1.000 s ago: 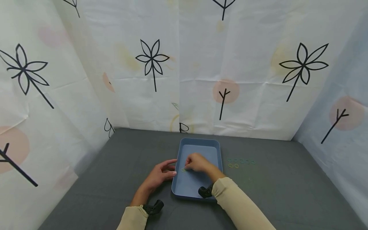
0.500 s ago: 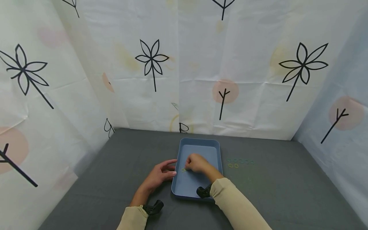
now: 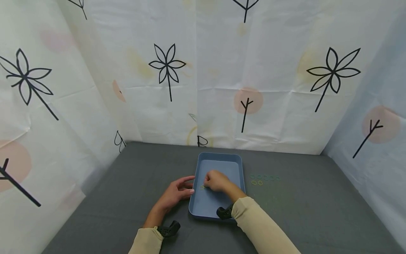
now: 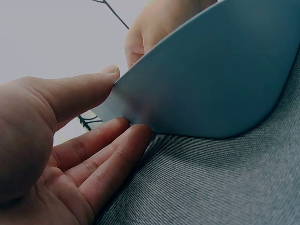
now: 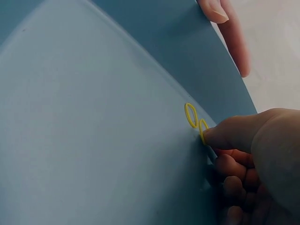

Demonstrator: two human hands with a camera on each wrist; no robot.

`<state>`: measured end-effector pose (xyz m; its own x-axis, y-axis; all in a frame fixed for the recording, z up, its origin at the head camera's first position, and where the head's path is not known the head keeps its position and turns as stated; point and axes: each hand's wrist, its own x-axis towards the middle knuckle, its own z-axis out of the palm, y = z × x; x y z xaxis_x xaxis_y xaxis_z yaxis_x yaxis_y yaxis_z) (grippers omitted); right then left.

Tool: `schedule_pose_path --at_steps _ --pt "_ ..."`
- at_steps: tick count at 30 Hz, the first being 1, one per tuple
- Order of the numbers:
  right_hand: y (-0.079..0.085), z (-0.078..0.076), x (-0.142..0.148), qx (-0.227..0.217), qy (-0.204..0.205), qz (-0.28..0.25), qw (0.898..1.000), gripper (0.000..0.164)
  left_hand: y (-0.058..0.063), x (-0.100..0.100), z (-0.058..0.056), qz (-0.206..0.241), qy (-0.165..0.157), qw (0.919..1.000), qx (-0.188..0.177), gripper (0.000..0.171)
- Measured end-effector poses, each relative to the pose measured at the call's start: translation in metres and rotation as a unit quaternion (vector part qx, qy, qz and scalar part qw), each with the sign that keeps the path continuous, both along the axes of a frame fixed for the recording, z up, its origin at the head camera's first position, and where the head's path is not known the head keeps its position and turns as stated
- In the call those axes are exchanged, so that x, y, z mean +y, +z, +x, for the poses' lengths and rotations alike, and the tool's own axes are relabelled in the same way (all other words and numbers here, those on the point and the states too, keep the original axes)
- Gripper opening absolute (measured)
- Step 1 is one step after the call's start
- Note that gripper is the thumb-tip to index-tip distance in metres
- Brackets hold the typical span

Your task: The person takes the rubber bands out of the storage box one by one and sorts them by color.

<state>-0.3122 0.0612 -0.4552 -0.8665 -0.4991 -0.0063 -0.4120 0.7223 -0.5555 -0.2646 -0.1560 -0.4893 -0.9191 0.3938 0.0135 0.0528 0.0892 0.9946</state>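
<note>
A shallow blue tray (image 3: 207, 208) lies on the dark cloth. Inside it, near the left wall, are two small yellow rubber bands, side by side. In the right wrist view, one rubber band (image 5: 186, 112) lies on the tray floor; my right hand (image 3: 217, 180) pinches the edge of the other rubber band (image 5: 200, 129) at the thumb tip, its remaining fingers curled. My left hand (image 3: 175, 192) is at the outer left side of the tray. Its thumb touches the rim in the left wrist view, and its extended fingertips rest against the outer wall.
Right of the tray, a row of several green bands (image 3: 265, 177) lies on the cloth, with two yellow bands (image 3: 257, 182) in front. A patterned white curtain (image 3: 222, 116) encloses the back and sides of the table (image 3: 152, 165).
The right forearm has shifted slightly left, while the right hand stays at the same spot in the tray. The left hand and tray hold their places.
</note>
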Motion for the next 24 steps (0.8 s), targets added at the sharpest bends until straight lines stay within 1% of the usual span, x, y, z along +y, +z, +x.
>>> schedule_pose_path --at_steps 6,15,21,24 --pt "0.001 -0.002 0.0 -0.004 -0.013 0.012 1.0 0.017 0.001 0.0 -0.001 -0.001 -0.001 1.0 -0.001 0.056" --pt "0.004 -0.002 0.003 0.0 -0.012 -0.021 1.0 0.016 0.0 0.0 -0.001 -0.002 0.003 1.0 0.001 0.058" --pt "0.01 0.001 0.007 0.001 -0.028 -0.026 0.999 0.015 0.0 -0.001 0.0 0.0 0.001 1.0 0.001 0.059" --pt "0.013 0.001 0.009 0.006 -0.034 -0.021 0.999 0.014 0.0 -0.001 0.0 0.001 0.0 1.0 0.001 0.058"
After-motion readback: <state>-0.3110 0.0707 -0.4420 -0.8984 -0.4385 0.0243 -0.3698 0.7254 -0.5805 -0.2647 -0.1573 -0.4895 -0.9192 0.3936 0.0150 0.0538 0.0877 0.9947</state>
